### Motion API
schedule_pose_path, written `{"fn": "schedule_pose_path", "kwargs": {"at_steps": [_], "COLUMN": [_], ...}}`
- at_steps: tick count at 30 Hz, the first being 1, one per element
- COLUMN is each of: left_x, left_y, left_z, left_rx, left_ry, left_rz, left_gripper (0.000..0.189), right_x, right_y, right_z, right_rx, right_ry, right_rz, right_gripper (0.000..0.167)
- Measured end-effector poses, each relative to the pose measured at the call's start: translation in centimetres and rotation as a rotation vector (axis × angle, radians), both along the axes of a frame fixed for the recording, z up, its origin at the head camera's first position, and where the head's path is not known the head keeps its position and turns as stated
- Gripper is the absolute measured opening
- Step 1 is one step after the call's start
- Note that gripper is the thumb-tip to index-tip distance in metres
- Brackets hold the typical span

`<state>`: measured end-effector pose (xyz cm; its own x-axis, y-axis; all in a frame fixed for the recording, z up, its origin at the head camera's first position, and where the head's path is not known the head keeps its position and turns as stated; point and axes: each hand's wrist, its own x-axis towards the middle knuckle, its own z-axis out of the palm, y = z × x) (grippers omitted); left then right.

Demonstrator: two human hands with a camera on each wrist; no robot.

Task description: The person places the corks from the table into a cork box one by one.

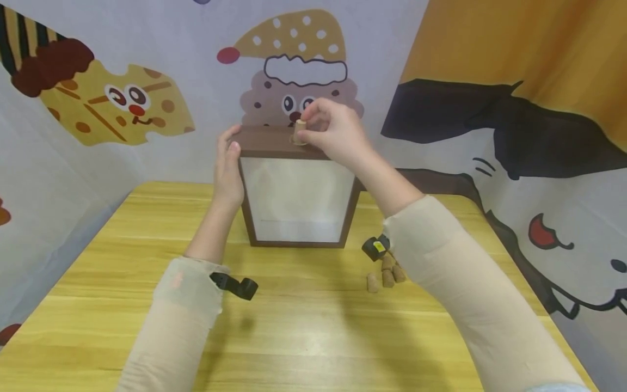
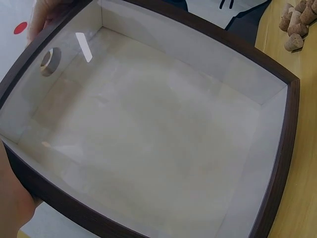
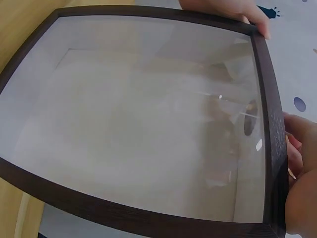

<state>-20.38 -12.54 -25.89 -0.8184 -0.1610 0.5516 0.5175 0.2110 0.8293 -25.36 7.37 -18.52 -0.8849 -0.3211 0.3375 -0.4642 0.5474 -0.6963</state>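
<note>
A deep shadow box (image 1: 299, 201) with a dark brown frame and a clear front stands upright on the table. My left hand (image 1: 228, 174) holds its upper left corner, fingers at the top edge and palm along the side. Above the box's top, thumb and fingers of my right hand (image 1: 340, 133) pinch a light brown cork (image 1: 300, 130) at the round hole in the top panel. In the left wrist view that hole (image 2: 50, 62) shows from inside; whether the cork has entered it I cannot tell. The box's inside is pale, and no corks show in it.
Several loose corks (image 1: 387, 272) lie in a small group on the wooden table (image 1: 303, 326), right of the box and near my right forearm. Behind the table hangs a cloth (image 1: 196, 32) printed with cartoon figures.
</note>
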Motion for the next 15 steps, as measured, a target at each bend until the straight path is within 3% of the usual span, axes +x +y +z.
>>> {"fn": "schedule_pose_path", "kwargs": {"at_steps": [3, 9, 15], "left_x": [-0.5, -2.9, -3.4], "left_y": [-0.2, -1.3, -1.5], "left_z": [-0.3, -2.3, -2.8], "left_rx": [-0.010, -0.014, -0.006], "left_ry": [-0.010, -0.002, 0.008], "left_rz": [0.008, 0.011, 0.004], "left_gripper": [0.048, 0.048, 0.053], "right_x": [0.0, 0.1, 0.8], "right_y": [0.0, 0.1, 0.8], "right_z": [-0.1, -0.2, -0.2], "right_rx": [0.040, 0.045, -0.045], "right_ry": [0.011, 0.039, 0.104], "right_rz": [-0.008, -0.005, -0.004], "right_gripper": [0.023, 0.021, 0.019]}}
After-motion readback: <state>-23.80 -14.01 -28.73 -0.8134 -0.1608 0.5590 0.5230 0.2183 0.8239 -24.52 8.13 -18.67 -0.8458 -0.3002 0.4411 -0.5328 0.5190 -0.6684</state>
